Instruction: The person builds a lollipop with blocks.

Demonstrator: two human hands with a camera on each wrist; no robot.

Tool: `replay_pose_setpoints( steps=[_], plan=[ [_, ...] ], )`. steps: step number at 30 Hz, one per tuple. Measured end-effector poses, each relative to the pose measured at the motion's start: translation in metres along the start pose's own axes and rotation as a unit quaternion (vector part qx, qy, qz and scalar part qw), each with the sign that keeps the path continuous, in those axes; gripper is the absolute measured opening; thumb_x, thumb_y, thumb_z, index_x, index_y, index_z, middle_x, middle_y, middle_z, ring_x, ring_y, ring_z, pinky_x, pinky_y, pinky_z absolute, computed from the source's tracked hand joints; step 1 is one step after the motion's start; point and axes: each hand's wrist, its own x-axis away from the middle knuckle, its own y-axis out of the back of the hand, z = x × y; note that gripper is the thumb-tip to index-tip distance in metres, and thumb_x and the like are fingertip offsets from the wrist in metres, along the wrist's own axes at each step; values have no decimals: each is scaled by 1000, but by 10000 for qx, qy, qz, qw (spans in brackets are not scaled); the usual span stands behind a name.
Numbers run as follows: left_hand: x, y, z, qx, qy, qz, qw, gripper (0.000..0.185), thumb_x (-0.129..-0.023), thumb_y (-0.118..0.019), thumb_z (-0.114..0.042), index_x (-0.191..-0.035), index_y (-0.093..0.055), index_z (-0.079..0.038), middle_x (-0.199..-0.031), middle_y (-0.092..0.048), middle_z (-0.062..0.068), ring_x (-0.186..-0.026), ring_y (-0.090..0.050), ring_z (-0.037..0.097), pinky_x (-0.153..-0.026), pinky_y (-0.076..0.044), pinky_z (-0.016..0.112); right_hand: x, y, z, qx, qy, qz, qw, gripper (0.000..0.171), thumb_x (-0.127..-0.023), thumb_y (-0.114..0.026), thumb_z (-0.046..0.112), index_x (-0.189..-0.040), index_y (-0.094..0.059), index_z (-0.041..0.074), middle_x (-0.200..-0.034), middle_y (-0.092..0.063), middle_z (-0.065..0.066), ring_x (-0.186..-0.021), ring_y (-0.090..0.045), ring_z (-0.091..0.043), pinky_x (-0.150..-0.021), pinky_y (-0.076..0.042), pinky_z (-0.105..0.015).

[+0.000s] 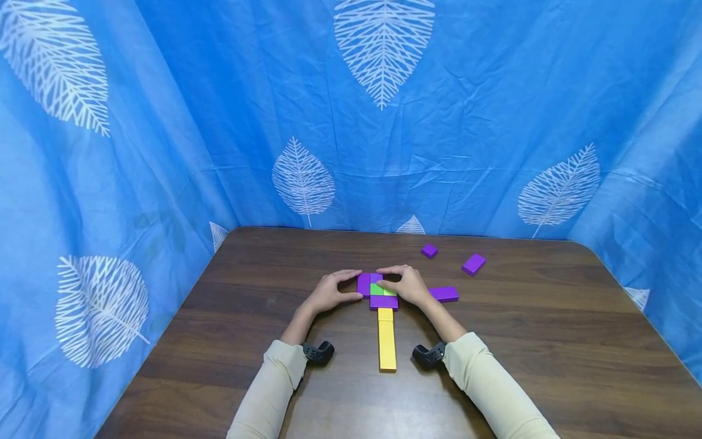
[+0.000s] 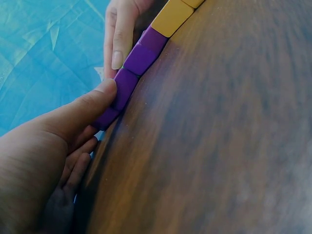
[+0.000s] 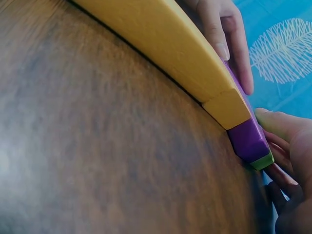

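Head view, purple-and-green block cluster [image 1: 377, 291] atop yellow bar [image 1: 386, 343], flat, hand-flanked.

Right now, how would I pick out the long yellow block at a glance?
On the brown table, look between the left hand and right hand. Running toward the person from the purple blocks is the long yellow block, the longest piece.
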Motion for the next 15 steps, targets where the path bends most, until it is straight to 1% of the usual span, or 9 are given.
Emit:
replay_pose_setpoints(
  steps=[6, 15],
  plan=[
    [0, 1, -1, 0, -1, 12, 10000, 60, -80, -70, -40, -133, -53, -17, -134, -50, 6, -126, -42, 23, -103, -33, 43, 0, -1, -1, 55, 132, -36, 9999, 33, -79, -73, 31, -109, -70, 17, -110, -66, -5, -111, -51, -30, -97, -35, -49],
    [0, 0, -1, 26, 8, -6, 10000, 60, -80, -70, -41, -132, -53, -17, -134, -50, 6, -126, -42, 24, -103, -33, 44, 2, 0, 1, 40, 124, 1, 9999, 32, -80, -72, 29, -110, -70, 17, -110, -66, -5, -111, -51, -30, -97, -34, -51]
  ],
)
